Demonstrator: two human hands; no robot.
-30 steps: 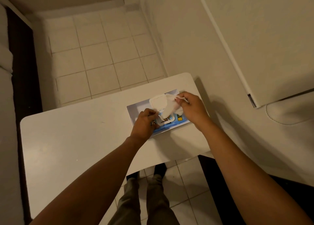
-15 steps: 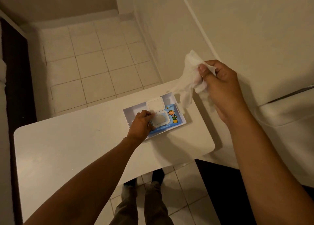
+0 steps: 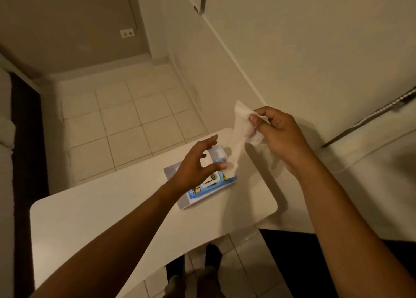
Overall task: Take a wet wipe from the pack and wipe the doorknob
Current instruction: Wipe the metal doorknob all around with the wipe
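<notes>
Head view showed the right hand [image 3: 279, 135] pinching the wipe [image 3: 239, 138], hanging lengthwise right of centre; the left hand [image 3: 198, 165], spread and empty, reached toward its lower end.

We are recording the wet wipe [image 3: 239, 131] as plain white. The wipe pack [image 3: 209, 185] is showing a blue top with a white flip lid, a white border and small yellow printed figures. The table [image 3: 108, 219] is reading as unmarked white. The floor tiles [image 3: 126, 122] are appearing cream in a square grid with darker grout lines. The wall socket [image 3: 127, 33] is showing white.
</notes>
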